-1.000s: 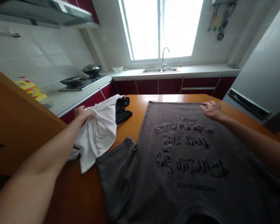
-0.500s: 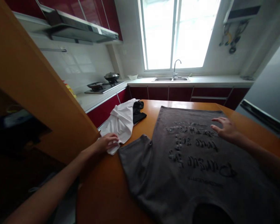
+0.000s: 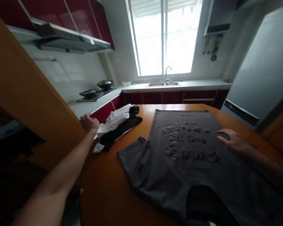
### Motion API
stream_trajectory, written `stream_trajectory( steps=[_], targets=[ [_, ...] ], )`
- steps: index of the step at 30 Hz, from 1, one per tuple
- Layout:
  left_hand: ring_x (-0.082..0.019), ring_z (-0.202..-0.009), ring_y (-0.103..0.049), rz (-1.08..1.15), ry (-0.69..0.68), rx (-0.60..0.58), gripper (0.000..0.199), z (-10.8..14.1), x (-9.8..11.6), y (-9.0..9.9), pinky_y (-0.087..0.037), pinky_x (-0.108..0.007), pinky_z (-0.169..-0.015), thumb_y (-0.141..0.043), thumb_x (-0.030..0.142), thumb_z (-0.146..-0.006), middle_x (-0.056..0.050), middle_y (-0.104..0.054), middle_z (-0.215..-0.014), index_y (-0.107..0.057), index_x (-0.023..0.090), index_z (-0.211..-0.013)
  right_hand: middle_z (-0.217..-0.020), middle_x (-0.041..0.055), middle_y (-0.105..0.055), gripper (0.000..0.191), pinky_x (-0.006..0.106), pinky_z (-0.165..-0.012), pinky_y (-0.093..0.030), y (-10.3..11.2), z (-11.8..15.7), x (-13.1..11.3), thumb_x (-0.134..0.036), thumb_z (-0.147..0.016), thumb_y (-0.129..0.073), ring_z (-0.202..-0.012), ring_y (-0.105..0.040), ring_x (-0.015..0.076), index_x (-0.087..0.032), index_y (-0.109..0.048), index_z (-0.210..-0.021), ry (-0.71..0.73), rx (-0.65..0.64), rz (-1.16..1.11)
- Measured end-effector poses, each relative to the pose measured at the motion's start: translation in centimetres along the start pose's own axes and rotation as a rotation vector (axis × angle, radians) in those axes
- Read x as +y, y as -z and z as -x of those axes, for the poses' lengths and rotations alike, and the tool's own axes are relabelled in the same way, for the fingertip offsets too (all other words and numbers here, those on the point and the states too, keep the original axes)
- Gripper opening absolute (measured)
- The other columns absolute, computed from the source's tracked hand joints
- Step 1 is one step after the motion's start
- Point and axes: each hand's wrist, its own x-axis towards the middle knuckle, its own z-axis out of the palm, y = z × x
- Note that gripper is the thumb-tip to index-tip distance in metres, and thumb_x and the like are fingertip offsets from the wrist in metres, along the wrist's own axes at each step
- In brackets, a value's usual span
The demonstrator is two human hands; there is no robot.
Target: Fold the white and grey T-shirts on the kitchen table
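While a dark grey short-sleeved fabric T-shirt (image 3: 169, 185) lies spread across the polished orange-brown wooden table (image 3: 106, 188), hem towards the far edge and neckline towards the near edge, the right hand (image 3: 231, 139) is out at the shirt's right side, fingers loosely spread and slightly bent! Fingertips on the cloth or just above it? Can't tell from this angle. Bold black lettering (image 3: 190, 155) runs over the chest, upside down from up here, and one short sleeve (image 3: 134, 153) juts towards the table's left edge. Over on that left side, the left hand (image 3: 89, 123) is up by the edge with its fingers curled in, right beside a crumpled white cloth garment (image 3: 116, 119); whether it pinches any of that fabric, I cannot tell. Look at the pile: the white lies alongside a black cloth garment (image 3: 118, 131), the two bunched along the left edge and reaching towards the far-left corner, just apart from the grey sleeve.
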Motion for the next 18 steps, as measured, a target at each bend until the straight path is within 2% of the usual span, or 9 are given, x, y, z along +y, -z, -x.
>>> stream_trajectory(
  steps=[2,3,5,7,9,11,13,16,18],
  targets=[
    [-0.031,-0.128,-0.047,-0.003,-0.042,0.14,0.039,2.1,1.9,-0.9,-0.033,-0.048,-0.111,-0.044,0.017,-0.088,-0.016,-0.057,-0.129,-0.055,0.009,-0.125,-0.123,0.0166,-0.065,0.04,0.049,-0.107,-0.044,1.1,1.8,2.6,-0.048,-0.077,-0.048,-0.122,-0.058,0.0355,-0.024,-0.068,-0.102,-0.043,0.037,0.043],
    [-0.03,-0.126,-0.049,0.022,-0.106,0.117,0.037,3.4,3.1,-1.5,-0.035,-0.045,-0.112,-0.043,0.019,-0.089,-0.015,-0.059,-0.128,-0.058,0.011,-0.122,-0.122,0.0166,-0.066,0.039,0.049,-0.107,-0.044,1.6,2.7,4.0,-0.047,-0.078,-0.048,-0.121,-0.058,0.0357,-0.024,-0.068,-0.101,-0.07,0.057,0.077],
    [-0.028,-0.116,-0.058,0.102,-0.28,-0.124,0.032,6.5,5.5,-2.9,-0.042,-0.041,-0.107,-0.043,0.025,-0.091,-0.011,-0.064,-0.12,-0.065,0.017,-0.112,-0.119,0.0178,-0.067,0.036,0.05,-0.105,-0.045,2.6,4.5,6.7,-0.044,-0.078,-0.047,-0.118,-0.06,0.0367,-0.023,-0.068,-0.1,-0.131,0.086,0.169],
    [-0.026,-0.109,-0.063,0.196,-0.381,-0.355,0.031,9.7,7.7,-4.5,-0.048,-0.038,-0.103,-0.044,0.033,-0.093,-0.008,-0.068,-0.117,-0.069,0.02,-0.106,-0.117,0.0193,-0.067,0.037,0.05,-0.104,-0.045,3.3,6.2,8.9,-0.041,-0.081,-0.045,-0.115,-0.061,0.0368,-0.021,-0.068,-0.101,-0.19,0.091,0.261],
    [-0.026,-0.118,-0.062,0.269,-0.469,-0.5,0.04,12.2,9.0,-6.1,-0.047,-0.037,-0.106,-0.042,0.042,-0.096,-0.007,-0.066,-0.128,-0.068,0.021,-0.118,-0.121,0.0198,-0.066,0.042,0.049,-0.104,-0.045,3.7,7.8,10.4,-0.04,-0.083,-0.042,-0.117,-0.06,0.0358,-0.018,-0.068,-0.107,-0.262,0.091,0.322],
    [-0.026,-0.134,-0.052,0.279,-0.557,-0.582,0.054,13.9,9.6,-7.6,-0.041,-0.038,-0.114,-0.038,0.05,-0.098,-0.007,-0.055,-0.146,-0.058,0.021,-0.138,-0.131,0.0196,-0.061,0.049,0.048,-0.106,-0.044,3.6,9.1,11.2,-0.042,-0.087,-0.039,-0.125,-0.056,0.0339,-0.014,-0.065,-0.118,-0.316,0.085,0.342],
    [-0.027,-0.144,-0.04,0.21,-0.61,-0.644,0.062,14.9,9.5,-8.7,-0.034,-0.044,-0.118,-0.035,0.057,-0.098,-0.007,-0.042,-0.157,-0.047,0.024,-0.149,-0.14,0.0192,-0.056,0.055,0.047,-0.109,-0.041,3.3,10.2,11.5,-0.045,-0.091,-0.037,-0.133,-0.05,0.0327,-0.012,-0.061,-0.128,-0.331,0.036,0.337],
    [-0.029,-0.149,-0.03,0.055,-0.568,-0.668,0.063,15.6,8.7,-9.4,-0.028,-0.054,-0.119,-0.031,0.059,-0.098,-0.006,-0.035,-0.16,-0.043,0.029,-0.152,-0.15,0.0183,-0.049,0.064,0.05,-0.114,-0.035,2.8,11.5,11.4,-0.053,-0.093,-0.036,-0.141,-0.041,0.0325,-0.013,-0.055,-0.139,-0.36,-0.077,0.329],
    [-0.031,-0.15,-0.025,-0.021,-0.497,-0.662,0.063,15.9,7.7,-9.3,-0.025,-0.059,-0.118,-0.029,0.059,-0.098,-0.005,-0.032,-0.162,-0.04,0.031,-0.153,-0.155,0.0188,-0.042,0.068,0.057,-0.115,-0.03,2.8,12.2,11.3,-0.057,-0.094,-0.033,-0.145,-0.035,0.0347,-0.014,-0.05,-0.145,-0.42,-0.089,0.346]
  ],
)
